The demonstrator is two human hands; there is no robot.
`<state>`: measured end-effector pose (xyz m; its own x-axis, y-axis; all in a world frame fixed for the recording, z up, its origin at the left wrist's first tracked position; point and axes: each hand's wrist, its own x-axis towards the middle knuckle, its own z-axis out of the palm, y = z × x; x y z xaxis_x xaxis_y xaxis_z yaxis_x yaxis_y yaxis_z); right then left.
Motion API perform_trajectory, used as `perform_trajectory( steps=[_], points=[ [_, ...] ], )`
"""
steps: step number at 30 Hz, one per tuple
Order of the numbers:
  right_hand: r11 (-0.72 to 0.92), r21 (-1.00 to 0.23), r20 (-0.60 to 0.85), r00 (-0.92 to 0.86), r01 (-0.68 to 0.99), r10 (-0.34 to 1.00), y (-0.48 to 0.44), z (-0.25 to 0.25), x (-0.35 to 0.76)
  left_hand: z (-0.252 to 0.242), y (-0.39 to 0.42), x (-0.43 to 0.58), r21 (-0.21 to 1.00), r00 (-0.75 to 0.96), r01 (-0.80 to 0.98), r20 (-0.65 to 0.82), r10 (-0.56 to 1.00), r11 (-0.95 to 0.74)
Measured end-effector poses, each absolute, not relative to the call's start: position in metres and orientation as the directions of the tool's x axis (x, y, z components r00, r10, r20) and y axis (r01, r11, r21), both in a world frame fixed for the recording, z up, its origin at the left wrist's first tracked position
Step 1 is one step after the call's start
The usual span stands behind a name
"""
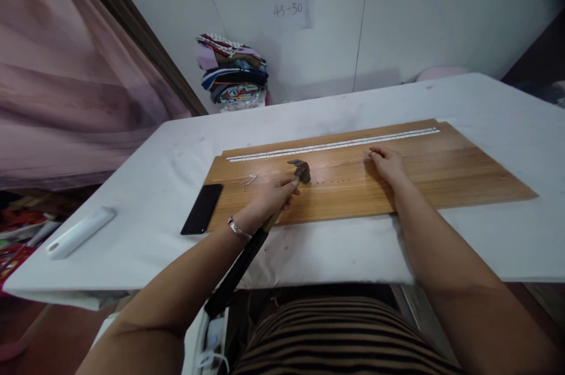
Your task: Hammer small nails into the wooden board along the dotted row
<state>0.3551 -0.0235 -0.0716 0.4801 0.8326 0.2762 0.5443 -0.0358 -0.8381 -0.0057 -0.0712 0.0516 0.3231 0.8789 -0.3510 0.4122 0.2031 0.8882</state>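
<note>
My left hand is wrapped round a claw hammer, close below its metal head. The dark grip slants down toward my body, and the head rests on or just over a wooden board. From the hammer head a row of small dark dots, nails or holes, runs rightward along the board. My right hand is over the board to the right of that row, its thumb and fingertips pinched together. Whatever is in the pinch is too small to make out. Several loose nails lie left of the hammer head.
Two white marked strips run along the board's far part. A black phone lies at its left end. Farther left on the white-covered table is a white elongated object. Folded clothes are stacked by the wall; a pink curtain hangs left.
</note>
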Motion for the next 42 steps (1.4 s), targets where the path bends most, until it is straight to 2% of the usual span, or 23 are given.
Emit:
perform_trajectory(
  steps=[8,15,42],
  points=[
    [-0.037,-0.835,0.279,0.48,0.55,0.831,-0.023,-0.072,0.356,0.045,-0.071,-0.009,0.867,0.324,0.46,-0.364,0.873,0.191],
    [-0.039,-0.836,0.28,0.486,0.547,0.828,-0.023,-0.072,0.355,0.05,-0.071,-0.006,0.891,0.332,0.412,-0.34,0.88,0.189],
    [-0.049,-0.828,0.267,0.469,0.559,0.842,-0.023,-0.073,0.356,0.05,-0.071,-0.006,0.87,0.299,0.442,-0.371,0.879,0.217]
  ],
)
